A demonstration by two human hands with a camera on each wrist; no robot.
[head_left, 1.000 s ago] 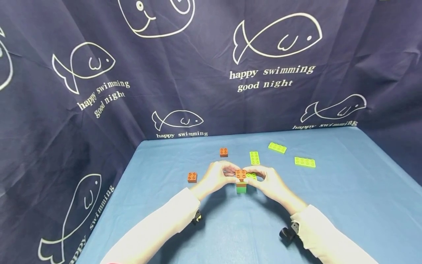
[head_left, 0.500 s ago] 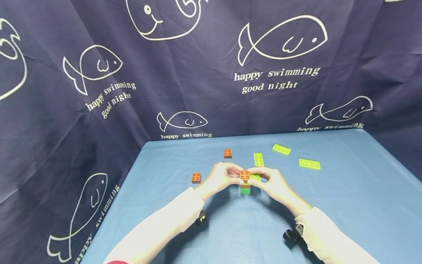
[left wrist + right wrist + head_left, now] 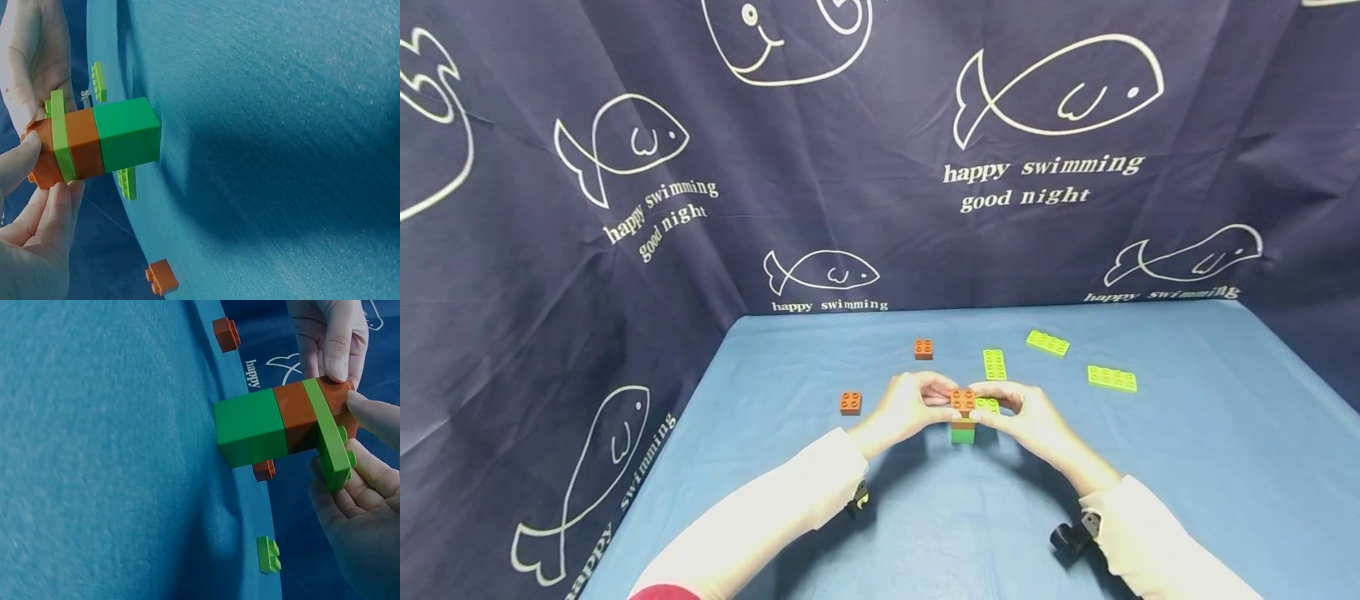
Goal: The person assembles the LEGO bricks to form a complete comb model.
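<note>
A small tower stands on the table between my hands. At its base is a green block (image 3: 128,134), then an orange brick (image 3: 85,142), a lime-green plate (image 3: 329,434) that juts out to the right, and an orange brick (image 3: 962,401) on top. From the left, my left hand (image 3: 912,406) pinches the top orange brick between thumb and fingers. My right hand (image 3: 1028,414) pinches it from the other side, its fingers curled by the plate's overhanging end. Parts of the fingers behind the tower are hidden in the head view.
Two loose orange bricks lie left of and behind the tower, one orange brick (image 3: 851,403) nearer and one orange brick (image 3: 923,349) farther. Several lime-green plates lie at the back right, among them one plate (image 3: 1112,378). A dark printed curtain (image 3: 820,192) hangs behind the blue table (image 3: 955,533).
The whole head view has shifted slightly, so everything appears a little farther right. Both hands keep their hold on the top orange brick, and the tower looks the same.
</note>
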